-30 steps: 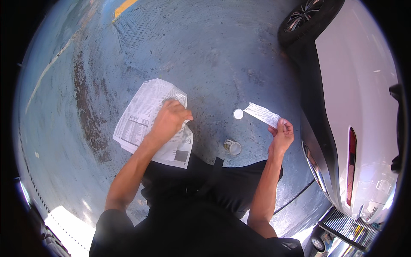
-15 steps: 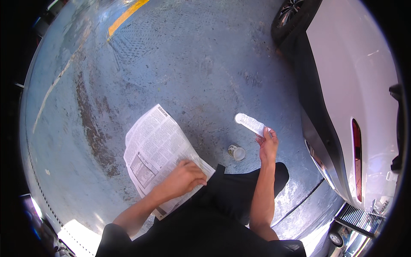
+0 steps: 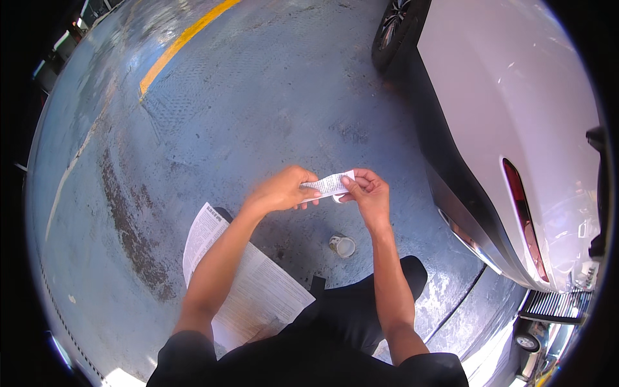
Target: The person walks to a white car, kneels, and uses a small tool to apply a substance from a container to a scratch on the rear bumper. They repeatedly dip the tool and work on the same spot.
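Observation:
A narrow, folded strip of newspaper [image 3: 327, 187] is stretched between my two hands, out in front of my knees. My left hand [image 3: 282, 189] pinches its left end, thumb on top and fingers beneath. The right end is gripped between the thumb and fingers of my right hand [image 3: 369, 191]. Below the strip, a small white round thing [image 3: 338, 198] is mostly hidden by the paper and fingers. A larger newspaper sheet [image 3: 267, 290] lies against my left leg, partly covered by my left forearm. Near my right knee, a small open can [image 3: 342, 246] with a pale inside stands on the floor.
The scuffed blue floor [image 3: 258, 116] bears dark stains and a yellow painted line [image 3: 187, 42]. A white car [image 3: 496, 97] with black lower trim stands close on my right, its wheel [image 3: 393, 29] at the far end. A metal grating [image 3: 556, 306] lies at lower right.
My left hand has left the large newspaper sheet, reached forward and taken hold of the strip. My right hand has brought the strip left, toward it. The sheet now rests without a hand.

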`<action>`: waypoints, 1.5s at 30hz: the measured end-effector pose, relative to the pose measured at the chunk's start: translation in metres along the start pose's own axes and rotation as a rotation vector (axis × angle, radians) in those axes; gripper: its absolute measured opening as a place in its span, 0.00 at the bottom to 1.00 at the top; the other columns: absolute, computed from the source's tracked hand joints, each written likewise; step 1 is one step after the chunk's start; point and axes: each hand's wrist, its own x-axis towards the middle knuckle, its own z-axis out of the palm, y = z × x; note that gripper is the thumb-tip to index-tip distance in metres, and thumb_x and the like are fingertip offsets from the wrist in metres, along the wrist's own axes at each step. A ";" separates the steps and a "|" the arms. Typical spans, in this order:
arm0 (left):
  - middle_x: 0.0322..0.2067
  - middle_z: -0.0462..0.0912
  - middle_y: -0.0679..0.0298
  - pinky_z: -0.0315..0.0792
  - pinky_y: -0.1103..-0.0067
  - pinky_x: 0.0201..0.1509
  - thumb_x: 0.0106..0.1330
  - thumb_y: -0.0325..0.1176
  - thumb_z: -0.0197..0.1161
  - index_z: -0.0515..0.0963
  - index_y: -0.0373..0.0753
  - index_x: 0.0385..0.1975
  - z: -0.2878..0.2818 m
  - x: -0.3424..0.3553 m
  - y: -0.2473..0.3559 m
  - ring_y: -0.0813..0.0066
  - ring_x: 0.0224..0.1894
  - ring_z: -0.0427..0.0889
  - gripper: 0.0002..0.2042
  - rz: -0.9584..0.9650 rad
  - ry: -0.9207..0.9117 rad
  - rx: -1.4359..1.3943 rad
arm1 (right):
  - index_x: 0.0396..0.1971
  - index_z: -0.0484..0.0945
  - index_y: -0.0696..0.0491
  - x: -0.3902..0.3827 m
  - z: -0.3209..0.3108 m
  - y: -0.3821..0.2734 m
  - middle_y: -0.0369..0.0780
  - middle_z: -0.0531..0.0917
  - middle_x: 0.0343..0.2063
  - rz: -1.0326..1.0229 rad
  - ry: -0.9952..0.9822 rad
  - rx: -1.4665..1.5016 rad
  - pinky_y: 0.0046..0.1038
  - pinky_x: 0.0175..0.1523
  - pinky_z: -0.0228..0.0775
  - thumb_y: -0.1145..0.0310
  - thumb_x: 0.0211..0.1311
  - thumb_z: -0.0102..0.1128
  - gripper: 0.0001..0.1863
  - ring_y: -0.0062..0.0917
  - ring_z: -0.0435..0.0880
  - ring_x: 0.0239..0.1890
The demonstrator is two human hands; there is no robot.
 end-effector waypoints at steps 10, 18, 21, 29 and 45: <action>0.32 0.91 0.57 0.82 0.77 0.37 0.80 0.42 0.56 0.84 0.28 0.46 0.042 0.024 -0.027 0.73 0.32 0.90 0.20 -0.024 -0.135 -0.406 | 0.43 0.87 0.60 -0.016 0.001 0.040 0.41 0.90 0.38 -0.092 0.054 0.021 0.24 0.40 0.81 0.76 0.64 0.75 0.10 0.22 0.87 0.37; 0.35 0.89 0.49 0.87 0.71 0.35 0.81 0.44 0.49 0.82 0.28 0.47 0.035 0.022 -0.023 0.63 0.32 0.91 0.22 -0.170 -0.088 -0.794 | 0.46 0.92 0.49 -0.028 0.010 0.034 0.37 0.83 0.43 -0.524 0.036 -0.559 0.27 0.51 0.79 0.88 0.60 0.65 0.20 0.26 0.84 0.45; 0.36 0.89 0.49 0.87 0.71 0.35 0.81 0.52 0.51 0.81 0.28 0.48 0.030 0.019 -0.022 0.64 0.35 0.91 0.27 -0.164 -0.146 -0.818 | 0.46 0.92 0.48 -0.027 0.009 0.037 0.38 0.82 0.44 -0.543 0.051 -0.615 0.28 0.51 0.79 0.88 0.59 0.65 0.21 0.27 0.84 0.45; 0.40 0.89 0.48 0.87 0.73 0.42 0.76 0.32 0.64 0.74 0.28 0.55 0.030 0.022 -0.029 0.65 0.39 0.91 0.15 -0.033 -0.137 -0.614 | 0.54 0.85 0.58 -0.020 0.003 0.030 0.40 0.83 0.47 -0.080 0.051 0.003 0.28 0.47 0.79 0.76 0.68 0.67 0.16 0.24 0.83 0.45; 0.37 0.90 0.57 0.77 0.79 0.39 0.71 0.28 0.69 0.79 0.29 0.50 0.045 0.030 -0.039 0.76 0.36 0.87 0.13 -0.010 -0.033 -0.324 | 0.43 0.87 0.59 -0.009 -0.011 0.044 0.38 0.89 0.32 0.159 -0.027 -0.149 0.22 0.40 0.80 0.71 0.70 0.70 0.08 0.18 0.86 0.32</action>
